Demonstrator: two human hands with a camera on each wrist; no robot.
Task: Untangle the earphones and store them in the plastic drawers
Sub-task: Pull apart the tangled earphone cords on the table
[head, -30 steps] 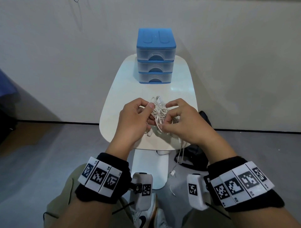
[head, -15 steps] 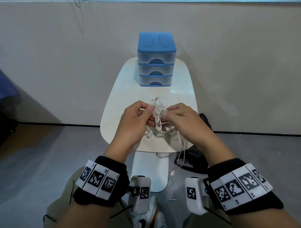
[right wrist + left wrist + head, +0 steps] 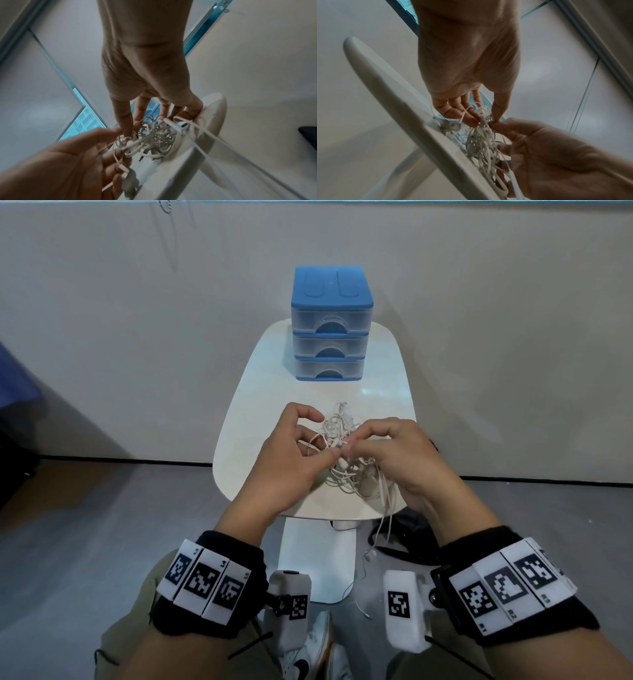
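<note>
A tangled bundle of white earphones [image 3: 342, 453] [image 3: 481, 143] [image 3: 154, 139] lies near the front edge of a small white table [image 3: 260, 419]. My left hand [image 3: 291, 457] [image 3: 481, 116] pinches cords in the bundle between thumb and fingers. My right hand [image 3: 387, 453] [image 3: 132, 129] pinches cords too, its thumb tip meeting my left thumb. One cord with an earbud [image 3: 370, 554] hangs off the table's front edge. A blue-topped unit of three translucent plastic drawers [image 3: 330, 326] stands at the back of the table, all three shut.
A plain wall runs behind the table. A dark bag [image 3: 407, 529] lies on the grey floor to the right of the table's white pedestal [image 3: 318, 563]. My knees and white shoes [image 3: 308, 652] are below the table's front edge.
Both hands have lowered the bundle toward the table's front edge and shifted their pinch; my left forefinger has lifted off the cords, and the thumbs now meet in the middle.
</note>
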